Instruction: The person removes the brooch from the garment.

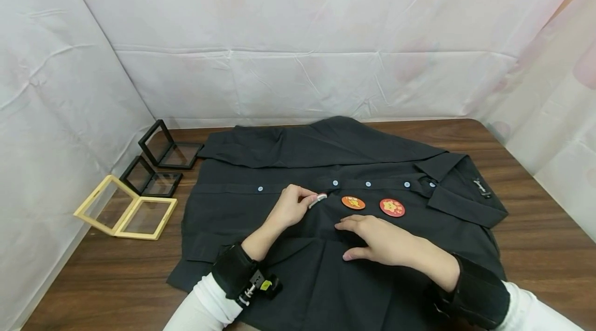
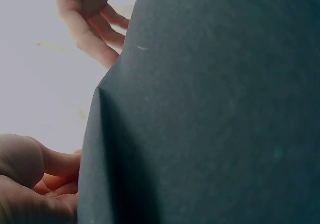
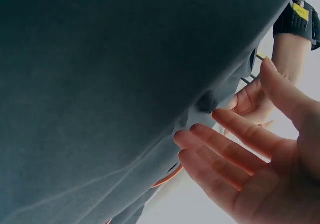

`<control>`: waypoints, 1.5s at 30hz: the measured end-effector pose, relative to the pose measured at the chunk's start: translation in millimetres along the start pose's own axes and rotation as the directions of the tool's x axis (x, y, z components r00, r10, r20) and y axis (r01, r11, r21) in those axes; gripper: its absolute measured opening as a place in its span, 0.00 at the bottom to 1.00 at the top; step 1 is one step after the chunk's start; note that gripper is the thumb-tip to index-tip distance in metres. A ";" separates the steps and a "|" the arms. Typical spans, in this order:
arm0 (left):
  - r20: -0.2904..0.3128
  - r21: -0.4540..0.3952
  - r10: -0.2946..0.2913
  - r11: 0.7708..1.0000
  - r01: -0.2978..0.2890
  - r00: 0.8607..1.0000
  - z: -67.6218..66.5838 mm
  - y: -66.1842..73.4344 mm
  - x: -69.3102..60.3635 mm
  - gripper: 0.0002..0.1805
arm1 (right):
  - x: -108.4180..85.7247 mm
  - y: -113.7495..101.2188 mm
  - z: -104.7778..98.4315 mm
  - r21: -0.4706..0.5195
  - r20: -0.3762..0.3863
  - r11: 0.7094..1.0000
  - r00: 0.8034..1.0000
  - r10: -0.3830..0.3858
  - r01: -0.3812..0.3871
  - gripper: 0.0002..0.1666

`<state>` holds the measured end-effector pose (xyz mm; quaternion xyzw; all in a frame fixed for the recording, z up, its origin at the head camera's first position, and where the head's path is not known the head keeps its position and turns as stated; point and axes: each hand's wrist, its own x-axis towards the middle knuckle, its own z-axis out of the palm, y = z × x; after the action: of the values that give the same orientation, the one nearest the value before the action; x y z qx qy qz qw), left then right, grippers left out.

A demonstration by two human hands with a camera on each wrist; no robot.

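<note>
head: left hand (image 1: 289,208) pinches a probable badge (image 1: 318,199) at its fingertips (image 1: 307,200), right hand (image 1: 383,240) relaxed.

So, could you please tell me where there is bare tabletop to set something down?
The table is bare right of the shirt, beside its collar, and at front left, between the yellow frame and the shirt. It is crowded at back left, where black frames stand beside the yellow one, and mid-shirt, around the left hand, right hand and badges.

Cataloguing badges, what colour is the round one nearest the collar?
The round badge is mostly red, clearest in head view.
</note>
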<state>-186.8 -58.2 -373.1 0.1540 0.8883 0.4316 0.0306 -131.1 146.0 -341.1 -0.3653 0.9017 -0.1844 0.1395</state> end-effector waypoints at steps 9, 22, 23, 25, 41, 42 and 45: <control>-0.029 -0.077 -0.056 0.996 0.053 0.998 1.7 -1.0 -1.4 0.08 | 8.1 6.1 -5.4 0.065 -0.049 0.997 0.998 -0.025 0.029 0.28; -0.034 -0.203 -0.131 0.972 0.121 0.991 2.3 -2.8 -2.1 0.09 | 27.9 18.1 -13.5 0.058 -0.156 0.997 0.987 -0.040 0.050 0.24; -0.033 -0.207 -0.133 0.971 0.123 0.991 2.6 -3.2 -2.0 0.09 | 29.3 19.1 -14.5 0.064 -0.160 0.997 0.987 -0.034 0.045 0.23; -0.033 -0.216 -0.136 0.968 0.126 0.990 2.7 -3.5 -1.9 0.09 | 31.9 20.7 -16.5 0.074 -0.163 0.997 0.986 -0.023 0.035 0.23; -0.051 -0.183 -0.113 0.978 0.102 0.992 0.6 -5.9 -2.9 0.08 | 60.7 28.9 -26.2 0.107 -0.214 0.992 0.972 0.093 -0.071 0.20; -0.055 -0.179 -0.106 0.979 0.095 0.993 0.7 -6.3 -2.8 0.08 | 61.7 29.6 -26.3 0.107 -0.215 0.991 0.972 0.098 -0.076 0.20; -0.063 -0.174 -0.095 0.981 0.083 0.994 0.4 -6.3 -2.7 0.08 | 64.2 31.4 -26.4 0.105 -0.215 0.990 0.970 0.112 -0.091 0.20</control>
<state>-185.8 -62.5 -378.5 0.0956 0.8544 0.5098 0.0314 -204.9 127.4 -338.7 -0.2890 0.9194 -0.2588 0.0647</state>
